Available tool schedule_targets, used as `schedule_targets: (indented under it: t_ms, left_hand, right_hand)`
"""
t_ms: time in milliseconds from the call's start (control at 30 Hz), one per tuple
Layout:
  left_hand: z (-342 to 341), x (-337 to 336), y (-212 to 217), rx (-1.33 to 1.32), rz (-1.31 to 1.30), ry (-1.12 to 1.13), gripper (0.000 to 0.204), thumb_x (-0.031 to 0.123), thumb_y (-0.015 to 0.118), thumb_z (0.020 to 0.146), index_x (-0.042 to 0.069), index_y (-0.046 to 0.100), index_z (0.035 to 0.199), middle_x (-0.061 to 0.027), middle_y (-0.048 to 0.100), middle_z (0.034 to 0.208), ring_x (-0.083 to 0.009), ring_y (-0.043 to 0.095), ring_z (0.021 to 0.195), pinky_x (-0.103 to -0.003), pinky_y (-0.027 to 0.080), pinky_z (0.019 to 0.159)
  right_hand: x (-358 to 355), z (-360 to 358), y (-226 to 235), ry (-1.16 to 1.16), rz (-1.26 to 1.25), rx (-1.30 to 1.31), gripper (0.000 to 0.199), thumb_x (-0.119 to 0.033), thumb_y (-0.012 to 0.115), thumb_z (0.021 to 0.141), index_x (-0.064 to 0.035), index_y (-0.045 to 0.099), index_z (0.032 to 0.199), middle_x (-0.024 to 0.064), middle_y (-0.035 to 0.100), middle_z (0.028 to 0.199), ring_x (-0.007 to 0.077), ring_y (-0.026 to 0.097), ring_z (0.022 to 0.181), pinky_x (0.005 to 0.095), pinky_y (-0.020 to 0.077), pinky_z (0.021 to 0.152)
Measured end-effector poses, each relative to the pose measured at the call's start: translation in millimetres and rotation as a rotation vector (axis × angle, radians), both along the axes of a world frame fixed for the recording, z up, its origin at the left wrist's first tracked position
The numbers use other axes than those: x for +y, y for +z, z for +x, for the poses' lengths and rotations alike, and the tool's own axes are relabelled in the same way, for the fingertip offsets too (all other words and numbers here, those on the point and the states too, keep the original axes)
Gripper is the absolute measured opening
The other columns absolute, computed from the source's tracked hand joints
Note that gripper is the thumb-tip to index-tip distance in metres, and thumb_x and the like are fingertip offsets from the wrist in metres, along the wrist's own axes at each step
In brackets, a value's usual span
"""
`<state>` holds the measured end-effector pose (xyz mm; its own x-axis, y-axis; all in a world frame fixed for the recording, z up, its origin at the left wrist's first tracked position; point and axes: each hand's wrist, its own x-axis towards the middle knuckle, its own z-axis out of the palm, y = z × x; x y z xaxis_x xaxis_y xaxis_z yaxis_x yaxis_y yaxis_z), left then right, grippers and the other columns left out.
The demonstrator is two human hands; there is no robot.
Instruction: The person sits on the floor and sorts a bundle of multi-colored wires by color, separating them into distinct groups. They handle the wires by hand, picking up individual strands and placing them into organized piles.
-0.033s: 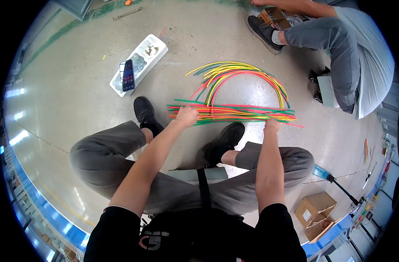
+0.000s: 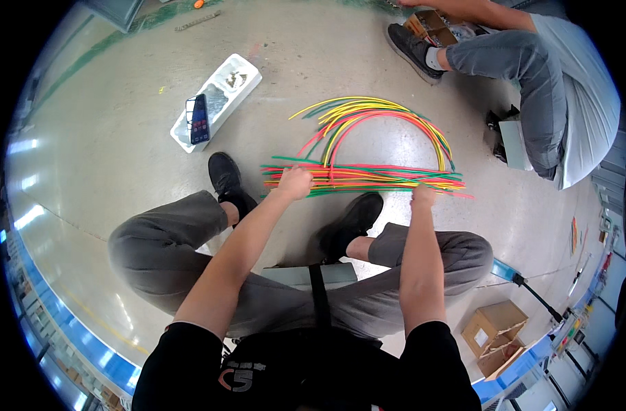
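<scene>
A straight bundle of red, green and yellow wires (image 2: 367,177) lies on the concrete floor in front of my feet. More wires of the same colours (image 2: 385,113) curve in an arch beyond it and run down into its right end. My left hand (image 2: 296,183) is closed on the left end of the bundle. The fingers of my right hand (image 2: 422,196) are curled down on the right end. I sit low with my knees apart, and both forearms reach forward between them.
A long white tray (image 2: 227,85) with a dark phone (image 2: 198,118) on it lies to the far left. Another person (image 2: 553,89) sits at the upper right beside an open box (image 2: 429,24). Cardboard boxes (image 2: 494,329) stand at the lower right. My black shoes (image 2: 225,175) rest near the bundle.
</scene>
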<state>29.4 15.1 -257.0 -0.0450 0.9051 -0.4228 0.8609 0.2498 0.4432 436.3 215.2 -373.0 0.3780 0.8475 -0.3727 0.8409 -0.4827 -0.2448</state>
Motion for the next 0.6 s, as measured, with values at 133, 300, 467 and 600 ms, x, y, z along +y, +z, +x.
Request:
schedule_targets:
  t_ms: [133, 300, 467, 600]
  left_hand:
    - [29.9, 28.5, -33.2, -0.192, -0.168, 0.329, 0.023, 0.024, 0.059, 0.084, 0.004, 0.068, 0.086, -0.0196, 0.066, 0.091, -0.0349, 0.063, 0.093, -0.047, 0.050, 0.082]
    - [77.7, 51.2, -47.0, -0.062, -0.221, 0.694, 0.026, 0.027, 0.062, 0.082, 0.001, 0.068, 0.086, -0.0183, 0.067, 0.089, -0.0346, 0.065, 0.088, -0.044, 0.053, 0.079]
    - [66.8, 55.1, -52.7, -0.200, -0.219, 0.723, 0.023, 0.024, 0.067, 0.075, 0.002, 0.067, 0.078, -0.0162, 0.068, 0.079, -0.0300, 0.067, 0.081, -0.041, 0.053, 0.074]
    - [60.2, 45.0, -58.4, -0.428, 0.047, 0.656, 0.014, 0.014, 0.066, 0.071, 0.001, 0.064, 0.072, -0.0138, 0.064, 0.067, -0.0230, 0.063, 0.065, -0.037, 0.049, 0.062]
  right_hand:
    - [-40.8, -94.3, 63.5, -0.294, -0.177, 0.454, 0.015, -0.019, 0.052, 0.085, -0.0063, 0.056, 0.079, 0.0056, 0.054, 0.066, 0.0149, 0.052, 0.054, 0.0330, 0.0422, 0.043]
    - [-111.9, -159.4, 120.0, -0.316, -0.278, 0.864, 0.020, -0.024, 0.049, 0.088, -0.0057, 0.057, 0.084, 0.0046, 0.057, 0.070, 0.0127, 0.051, 0.055, 0.0280, 0.0434, 0.045]
    - [-144.4, -181.1, 117.2, -0.363, -0.370, 0.941, 0.018, -0.017, 0.051, 0.092, -0.0057, 0.062, 0.101, 0.0025, 0.061, 0.074, 0.0106, 0.053, 0.058, 0.0263, 0.0444, 0.048]
    - [-140.9, -186.4, 113.8, -0.262, -0.341, 0.918, 0.018, -0.017, 0.051, 0.092, -0.0054, 0.062, 0.100, 0.0029, 0.061, 0.074, 0.0105, 0.053, 0.059, 0.0258, 0.0445, 0.048]
